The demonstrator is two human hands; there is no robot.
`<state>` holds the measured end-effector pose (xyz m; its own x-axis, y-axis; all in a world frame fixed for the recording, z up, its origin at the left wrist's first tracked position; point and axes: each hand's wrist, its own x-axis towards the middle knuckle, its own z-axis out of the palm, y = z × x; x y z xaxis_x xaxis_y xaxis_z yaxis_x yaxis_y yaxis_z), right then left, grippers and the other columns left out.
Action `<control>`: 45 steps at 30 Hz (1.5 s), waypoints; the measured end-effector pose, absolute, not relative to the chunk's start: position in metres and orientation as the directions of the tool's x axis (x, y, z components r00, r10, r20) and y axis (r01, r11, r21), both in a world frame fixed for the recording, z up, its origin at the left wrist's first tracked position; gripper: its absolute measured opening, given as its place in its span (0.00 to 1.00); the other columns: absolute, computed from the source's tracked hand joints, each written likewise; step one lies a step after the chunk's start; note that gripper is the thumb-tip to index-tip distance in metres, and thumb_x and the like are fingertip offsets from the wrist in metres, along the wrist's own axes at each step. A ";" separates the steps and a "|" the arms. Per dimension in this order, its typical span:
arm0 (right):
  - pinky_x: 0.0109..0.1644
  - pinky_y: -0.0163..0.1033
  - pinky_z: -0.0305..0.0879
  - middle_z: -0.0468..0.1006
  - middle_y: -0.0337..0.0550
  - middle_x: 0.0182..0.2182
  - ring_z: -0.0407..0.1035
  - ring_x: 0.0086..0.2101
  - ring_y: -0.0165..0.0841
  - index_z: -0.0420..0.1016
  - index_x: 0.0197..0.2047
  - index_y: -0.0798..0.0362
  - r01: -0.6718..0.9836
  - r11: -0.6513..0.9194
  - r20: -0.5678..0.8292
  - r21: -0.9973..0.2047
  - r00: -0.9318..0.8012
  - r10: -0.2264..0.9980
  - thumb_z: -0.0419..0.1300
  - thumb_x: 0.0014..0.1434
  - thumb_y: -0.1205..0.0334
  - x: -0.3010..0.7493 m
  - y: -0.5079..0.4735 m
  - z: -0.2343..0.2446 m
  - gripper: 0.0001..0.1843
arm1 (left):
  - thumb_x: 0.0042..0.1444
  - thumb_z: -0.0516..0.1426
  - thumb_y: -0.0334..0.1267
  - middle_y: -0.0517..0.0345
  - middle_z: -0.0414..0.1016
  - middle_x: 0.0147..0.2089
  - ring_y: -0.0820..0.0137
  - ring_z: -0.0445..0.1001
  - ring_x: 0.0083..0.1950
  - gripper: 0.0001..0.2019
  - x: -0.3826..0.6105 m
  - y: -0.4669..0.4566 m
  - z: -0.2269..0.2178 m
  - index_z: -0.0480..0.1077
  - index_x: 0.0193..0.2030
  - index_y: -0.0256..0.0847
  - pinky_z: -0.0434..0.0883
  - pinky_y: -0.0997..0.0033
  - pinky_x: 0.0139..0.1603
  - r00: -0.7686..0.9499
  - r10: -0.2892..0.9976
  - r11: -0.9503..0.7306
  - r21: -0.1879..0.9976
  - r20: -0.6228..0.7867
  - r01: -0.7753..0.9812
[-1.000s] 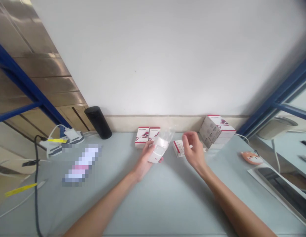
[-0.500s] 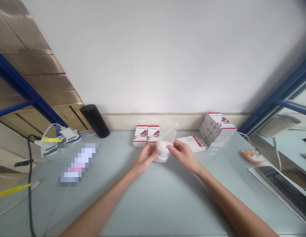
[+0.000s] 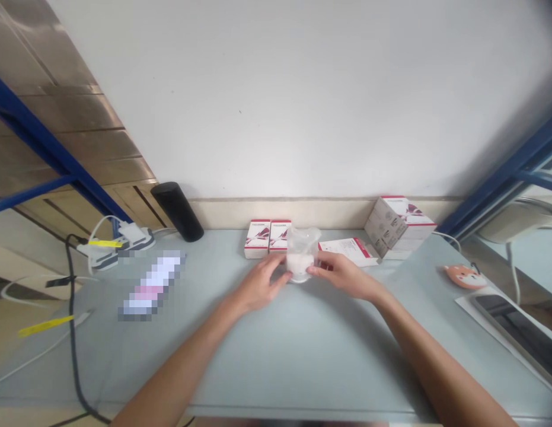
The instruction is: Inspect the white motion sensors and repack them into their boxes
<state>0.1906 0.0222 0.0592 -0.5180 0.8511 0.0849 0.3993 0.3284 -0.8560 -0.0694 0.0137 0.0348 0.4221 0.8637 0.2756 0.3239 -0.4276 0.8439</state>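
Observation:
Both my hands meet at a small white device in a clear plastic bag [image 3: 299, 256], held just above the pale table [image 3: 276, 356]. My left hand [image 3: 259, 286] grips its left side with thumb and fingers. My right hand [image 3: 342, 276] pinches the bag's right side. The bag's open top flares upward. Right behind it stand two small white-and-red boxes [image 3: 267, 238] side by side. A flat white-and-red box [image 3: 349, 249] lies just beyond my right hand.
A stack of white-and-red boxes [image 3: 398, 227] sits at the back right by the wall. A black cylinder [image 3: 178, 212] leans at the back left, near a power strip with cables [image 3: 113, 250]. An orange cat-shaped object [image 3: 463, 276] and a tablet [image 3: 516, 335] lie at the right.
My right hand came over from the flat box and took hold of the bagged device. Both hands have lowered it toward the table and pushed it a little away from me.

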 end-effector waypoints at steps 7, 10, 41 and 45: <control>0.35 0.39 0.62 0.79 0.41 0.32 0.68 0.30 0.35 0.77 0.35 0.49 0.586 0.440 0.098 -0.680 -0.522 0.847 0.58 0.69 0.55 0.192 0.021 0.047 0.12 | 0.56 0.69 0.40 0.44 0.70 0.70 0.46 0.67 0.69 0.36 -0.074 0.012 0.035 0.67 0.72 0.48 0.60 0.49 0.72 0.427 0.871 -0.372 0.894 0.243 0.250; 0.35 0.39 0.62 0.81 0.43 0.32 0.70 0.30 0.37 0.75 0.32 0.49 0.641 0.458 0.110 -0.616 -0.506 0.855 0.57 0.69 0.57 0.188 0.017 0.043 0.13 | 0.58 0.68 0.42 0.45 0.71 0.70 0.47 0.69 0.68 0.33 -0.071 0.011 0.034 0.69 0.70 0.48 0.61 0.51 0.71 0.434 0.869 -0.366 0.899 0.238 0.242; 0.35 0.39 0.57 0.81 0.44 0.34 0.71 0.30 0.37 0.72 0.43 0.49 0.728 0.408 -0.026 -0.552 -0.504 0.863 0.59 0.69 0.47 0.177 0.017 0.025 0.14 | 0.60 0.67 0.41 0.47 0.74 0.65 0.50 0.67 0.68 0.25 -0.063 0.031 -0.004 0.73 0.64 0.49 0.63 0.47 0.70 0.478 0.846 -0.466 0.763 0.235 0.448; 0.35 0.39 0.57 0.83 0.47 0.36 0.73 0.32 0.39 0.72 0.42 0.50 0.754 0.419 -0.029 -0.505 -0.500 0.865 0.58 0.70 0.48 0.175 0.017 0.023 0.13 | 0.59 0.67 0.43 0.45 0.73 0.65 0.51 0.67 0.68 0.27 -0.060 0.025 0.003 0.71 0.65 0.46 0.63 0.48 0.70 0.469 0.840 -0.486 0.760 0.272 0.430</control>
